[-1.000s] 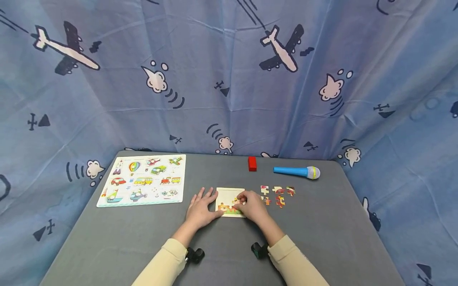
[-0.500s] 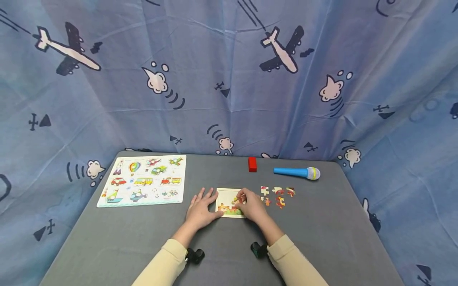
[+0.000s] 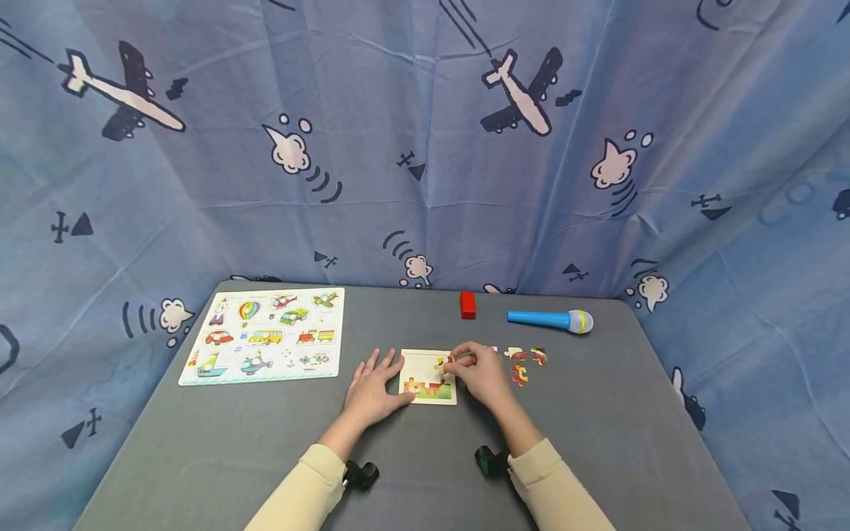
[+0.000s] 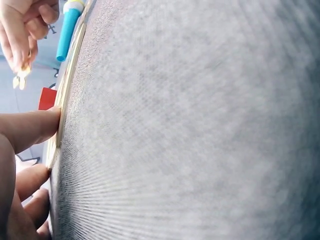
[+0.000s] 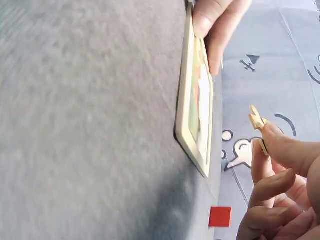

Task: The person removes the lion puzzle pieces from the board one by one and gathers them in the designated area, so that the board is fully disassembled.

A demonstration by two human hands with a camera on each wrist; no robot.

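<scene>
A small wooden puzzle tray point(image 3: 417, 361) lies flat on the table, joined puzzle pieces point(image 3: 433, 390) filling its lower part. My left hand point(image 3: 374, 397) rests at its left side with fingers spread, the thumb pressing the frame's near left corner. Between thumb and fingertips, my right hand point(image 3: 483, 375) pinches a puzzle piece point(image 5: 256, 120), held up off the tray in both wrist views. To the right lie loose puzzle pieces point(image 3: 516, 355), some partly hidden behind my right hand.
A white picture board point(image 3: 265, 369) with printed vehicles lies at the left. Toward the back edge are a red block point(image 3: 468, 304) and a blue toy microphone point(image 3: 539, 318). A patterned curtain point(image 3: 425, 147) hangs behind the grey table point(image 3: 425, 472).
My right hand has lifted a puzzle piece from the tray's right side and shifted slightly right, uncovering the lower right pieces and covering some loose ones. My left hand stays put.
</scene>
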